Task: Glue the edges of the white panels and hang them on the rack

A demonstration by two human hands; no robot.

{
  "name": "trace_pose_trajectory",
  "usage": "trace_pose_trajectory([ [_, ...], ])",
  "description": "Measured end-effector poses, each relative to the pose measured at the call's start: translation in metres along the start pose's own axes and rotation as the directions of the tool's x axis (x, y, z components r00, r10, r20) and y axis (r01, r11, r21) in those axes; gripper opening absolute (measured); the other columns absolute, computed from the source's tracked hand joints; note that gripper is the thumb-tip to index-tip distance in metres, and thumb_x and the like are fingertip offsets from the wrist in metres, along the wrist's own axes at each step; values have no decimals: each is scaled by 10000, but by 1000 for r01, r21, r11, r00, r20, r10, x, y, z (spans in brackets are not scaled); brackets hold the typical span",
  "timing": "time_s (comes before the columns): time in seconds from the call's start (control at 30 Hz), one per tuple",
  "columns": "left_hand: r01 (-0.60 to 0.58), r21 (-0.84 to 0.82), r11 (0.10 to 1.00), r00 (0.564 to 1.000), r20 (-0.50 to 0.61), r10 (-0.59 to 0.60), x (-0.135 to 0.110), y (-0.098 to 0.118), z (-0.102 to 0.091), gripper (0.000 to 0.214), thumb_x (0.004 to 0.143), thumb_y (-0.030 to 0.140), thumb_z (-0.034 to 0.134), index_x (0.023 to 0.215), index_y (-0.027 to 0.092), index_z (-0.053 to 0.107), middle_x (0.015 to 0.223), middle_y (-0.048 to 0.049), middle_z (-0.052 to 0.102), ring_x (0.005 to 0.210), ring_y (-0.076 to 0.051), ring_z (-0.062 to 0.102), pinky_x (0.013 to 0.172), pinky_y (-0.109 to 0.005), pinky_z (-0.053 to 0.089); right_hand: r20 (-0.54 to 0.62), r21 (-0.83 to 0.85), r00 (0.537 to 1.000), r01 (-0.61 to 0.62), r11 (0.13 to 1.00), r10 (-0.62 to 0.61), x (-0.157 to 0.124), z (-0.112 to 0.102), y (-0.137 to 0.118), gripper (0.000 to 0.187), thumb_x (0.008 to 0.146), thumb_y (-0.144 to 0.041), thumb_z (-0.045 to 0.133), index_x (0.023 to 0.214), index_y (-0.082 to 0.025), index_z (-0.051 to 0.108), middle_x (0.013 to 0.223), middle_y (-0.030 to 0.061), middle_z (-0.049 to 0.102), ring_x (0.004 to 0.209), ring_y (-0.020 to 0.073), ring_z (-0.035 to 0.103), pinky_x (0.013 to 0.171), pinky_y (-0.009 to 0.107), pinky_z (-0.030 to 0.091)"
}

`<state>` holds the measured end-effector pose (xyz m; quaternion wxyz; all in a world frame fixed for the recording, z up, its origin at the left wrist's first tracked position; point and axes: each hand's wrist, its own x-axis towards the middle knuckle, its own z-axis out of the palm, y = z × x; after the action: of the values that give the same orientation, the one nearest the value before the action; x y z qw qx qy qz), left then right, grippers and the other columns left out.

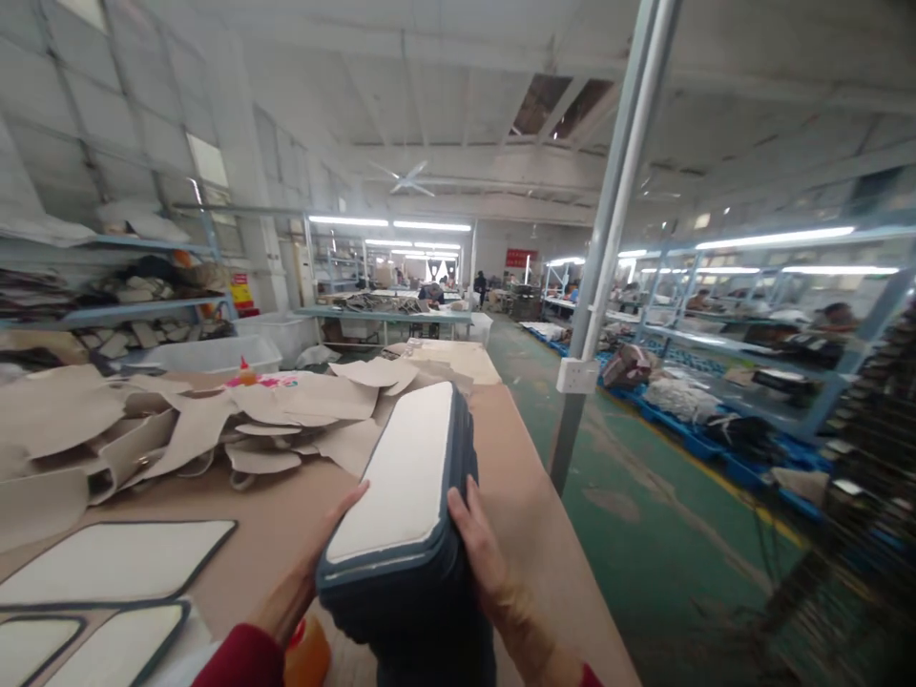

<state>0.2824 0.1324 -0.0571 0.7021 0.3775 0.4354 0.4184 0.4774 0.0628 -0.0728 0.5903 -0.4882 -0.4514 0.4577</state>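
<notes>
A tall stack of dark blue panels (pixel 398 477), each long with rounded corners, stands on the table in front of me; the top one has a white face with a dark edge. My left hand (pixel 335 520) presses against the stack's left side, its fingers mostly hidden behind it. On the right side my right hand (pixel 481 544) lies along the stack with fingers stretched. Between them the two hands clasp the stack. More white panels with dark edges (pixel 114 561) lie flat at the left. Part of an orange bottle (pixel 307 654) shows below my left wrist.
Loose beige pieces (pixel 178 429) are heaped on the brown tabletop (pixel 533 534) at left, with a red-capped bottle (pixel 247 372) behind. A metal post (pixel 608 239) carrying a socket box (pixel 576 376) rises past the table's right edge. Shelves and blue trays line the green floor's right side.
</notes>
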Motion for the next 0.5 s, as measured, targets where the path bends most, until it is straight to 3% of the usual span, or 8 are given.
trace_pose_trajectory([
  [0.1, 40, 33, 999, 993, -109, -36, 1, 5, -2, 312, 815, 296, 586, 1001, 50, 631, 778, -120, 720, 676, -206, 688, 648, -263, 553, 42, -26, 996, -78, 997, 79, 1, -2, 2, 1065, 691, -731, 500, 1415, -51, 116, 1511, 117, -5, 1386, 198, -42, 1115, 371, -60],
  [0.23, 100, 193, 976, 993, -75, -87, 1, 21, 11, 362, 766, 347, 632, 949, 35, 648, 704, -126, 708, 599, -215, 673, 550, -262, 543, 98, -5, 989, -107, 994, 107, -1, -15, 4, 1148, 667, -813, 384, 1411, -13, 34, 1511, 131, -52, 1385, 184, -76, 1112, 347, -69],
  [0.4, 190, 345, 919, 982, -67, -178, -2, 34, 44, 540, 717, 530, 648, 949, 42, 652, 707, -142, 706, 528, -197, 650, 484, -245, 525, 165, 16, 979, -125, 992, 120, -13, -35, 10, 1097, 706, -802, 332, 1416, -33, 2, 1513, 82, -90, 1377, 152, -109, 1106, 320, -89],
  [0.5, 259, 361, 896, 963, -165, -212, -6, 35, 57, 525, 676, 505, 696, 960, 65, 649, 754, -151, 714, 560, -221, 669, 512, -263, 547, 223, -13, 969, -107, 994, 107, -28, -42, 15, 964, 782, -735, 304, 1426, -82, 5, 1514, 19, -87, 1376, 134, -109, 1114, 323, -80],
])
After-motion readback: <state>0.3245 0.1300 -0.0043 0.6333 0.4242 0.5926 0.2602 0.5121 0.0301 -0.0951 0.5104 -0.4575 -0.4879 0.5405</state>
